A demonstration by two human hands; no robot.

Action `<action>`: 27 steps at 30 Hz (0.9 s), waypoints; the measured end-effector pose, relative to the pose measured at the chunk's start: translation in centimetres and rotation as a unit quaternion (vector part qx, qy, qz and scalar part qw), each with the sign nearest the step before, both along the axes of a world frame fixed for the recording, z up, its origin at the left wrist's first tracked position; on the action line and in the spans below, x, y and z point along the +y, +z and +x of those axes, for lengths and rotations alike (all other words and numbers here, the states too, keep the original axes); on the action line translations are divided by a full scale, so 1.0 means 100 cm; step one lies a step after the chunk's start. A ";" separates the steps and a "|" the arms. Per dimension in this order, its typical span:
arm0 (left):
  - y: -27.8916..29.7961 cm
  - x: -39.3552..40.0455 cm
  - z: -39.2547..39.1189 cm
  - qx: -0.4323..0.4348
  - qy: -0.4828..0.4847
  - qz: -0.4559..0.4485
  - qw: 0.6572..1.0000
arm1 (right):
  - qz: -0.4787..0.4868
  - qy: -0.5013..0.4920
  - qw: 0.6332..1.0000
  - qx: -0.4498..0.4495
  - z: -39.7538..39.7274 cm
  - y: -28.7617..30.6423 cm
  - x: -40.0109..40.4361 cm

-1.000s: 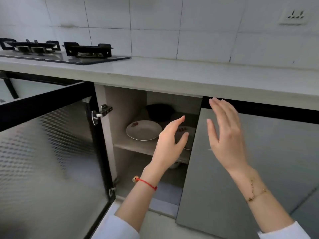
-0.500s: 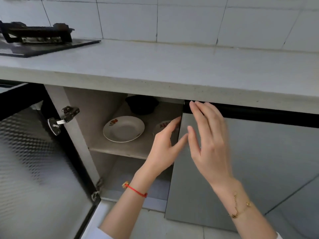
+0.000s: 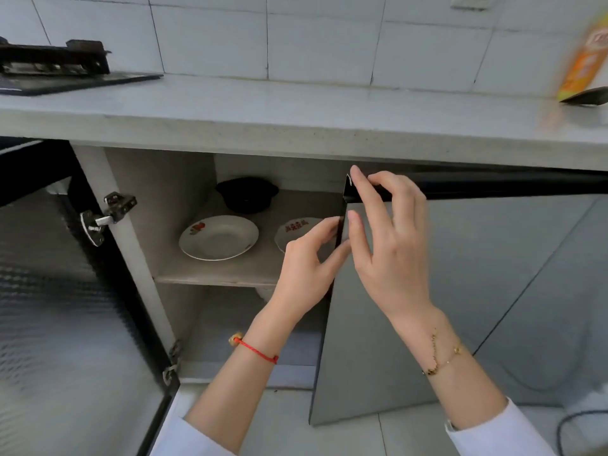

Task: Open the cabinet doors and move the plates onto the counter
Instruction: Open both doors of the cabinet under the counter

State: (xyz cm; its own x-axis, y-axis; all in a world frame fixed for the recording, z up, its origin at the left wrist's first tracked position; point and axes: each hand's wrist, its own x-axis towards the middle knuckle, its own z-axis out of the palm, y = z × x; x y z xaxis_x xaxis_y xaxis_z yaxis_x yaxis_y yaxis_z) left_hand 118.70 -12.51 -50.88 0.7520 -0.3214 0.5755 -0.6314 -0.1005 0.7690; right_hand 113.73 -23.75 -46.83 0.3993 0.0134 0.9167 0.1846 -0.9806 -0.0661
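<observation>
Both hands (left [image 3: 306, 268], right [image 3: 388, 245]) grip the right door [image 3: 460, 291] edge; plates [image 3: 218, 236] apparently shelved

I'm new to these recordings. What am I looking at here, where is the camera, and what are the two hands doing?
There is no machine: a person wears a camera on the head, looking down at their own hands. The left hand and right hand both take a grip on the free edge of the grey right cabinet door, which stands slightly ajar. The left cabinet door is swung wide open. Two plates sit on the shelf inside: a white plate and a second plate, half hidden by the left hand, with a black pot behind. The counter above carries a gas stove.
</observation>
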 end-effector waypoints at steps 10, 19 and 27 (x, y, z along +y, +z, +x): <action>-0.004 0.012 -0.066 -0.049 -0.038 0.001 0.998 | -0.037 -0.048 0.998 0.030 -0.080 0.002 0.004; -0.003 0.012 -0.106 -0.089 -0.120 -0.002 0.989 | -0.031 -0.073 0.997 0.000 -0.136 0.002 0.000; -0.004 -0.012 -0.150 -0.120 -0.186 0.022 0.975 | -0.034 -0.132 0.990 -0.036 -0.202 0.002 -0.018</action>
State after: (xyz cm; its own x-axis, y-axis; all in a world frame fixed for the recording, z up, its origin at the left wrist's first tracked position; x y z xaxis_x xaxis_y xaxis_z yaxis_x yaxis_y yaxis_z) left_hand 103.73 -13.70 -51.28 0.4248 -0.5749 0.6993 -0.7913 0.1393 0.5953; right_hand 93.57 -25.59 -46.68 0.3300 -0.0208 0.9438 -0.0773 -0.9970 0.0051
